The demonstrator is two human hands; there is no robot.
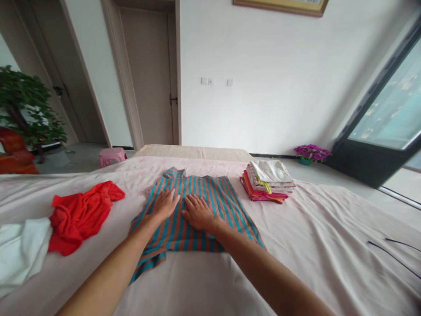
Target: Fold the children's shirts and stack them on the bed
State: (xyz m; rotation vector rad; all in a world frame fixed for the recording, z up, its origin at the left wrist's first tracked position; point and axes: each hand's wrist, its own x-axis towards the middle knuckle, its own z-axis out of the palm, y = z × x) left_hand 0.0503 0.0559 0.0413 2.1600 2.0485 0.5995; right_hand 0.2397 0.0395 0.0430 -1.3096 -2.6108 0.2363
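Observation:
A teal and brown striped garment (226,202) lies spread flat on the pale pink bed sheet (322,237) in front of me. My left hand (164,204) rests palm down on its middle, fingers stretched out. Right beside it my right hand (199,211) also lies flat on the stripes, fingers apart. Neither hand holds anything.
A stack of folded clothes (268,180) sits to the right of the striped garment. A crumpled red garment (79,215) and a white cloth (21,250) lie at the left. A thin dark cable (394,254) crosses the sheet at far right. Beyond the bed are a pink stool (112,156), doors and a potted plant (26,105).

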